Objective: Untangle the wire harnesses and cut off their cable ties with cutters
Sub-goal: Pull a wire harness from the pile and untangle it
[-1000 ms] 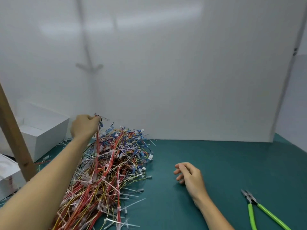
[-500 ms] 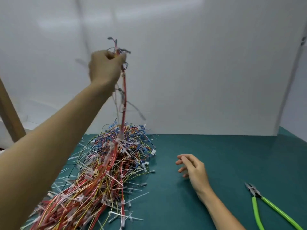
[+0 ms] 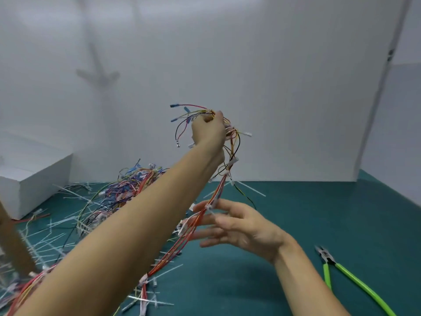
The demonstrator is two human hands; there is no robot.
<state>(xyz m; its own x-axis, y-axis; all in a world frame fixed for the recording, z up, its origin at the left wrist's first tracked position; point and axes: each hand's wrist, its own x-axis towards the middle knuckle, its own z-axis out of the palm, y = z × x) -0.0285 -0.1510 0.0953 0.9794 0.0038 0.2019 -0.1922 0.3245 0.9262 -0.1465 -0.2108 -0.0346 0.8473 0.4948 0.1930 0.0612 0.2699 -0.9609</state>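
My left hand (image 3: 208, 131) is raised in the middle of the view, shut on the top end of one wire harness (image 3: 218, 190). That harness hangs down in red, yellow and black strands with white cable ties. Its lower end trails onto the table. My right hand (image 3: 237, 224) is lifted below the left, fingers spread, touching the hanging strands around a white tie. A big tangled pile of harnesses (image 3: 118, 192) lies on the green table at the left, partly hidden by my left forearm. Green-handled cutters (image 3: 335, 270) lie on the table at the right.
A white box (image 3: 34, 181) stands at the far left by the white back wall. A wooden post (image 3: 11, 236) rises at the left edge. Loose white cable ties (image 3: 57, 236) are scattered around the pile. Bare green table surface (image 3: 319, 213) shows at the right.
My left hand has carried the harness from above the pile rightward to the centre. My right hand has risen off the table and reached the hanging strands.
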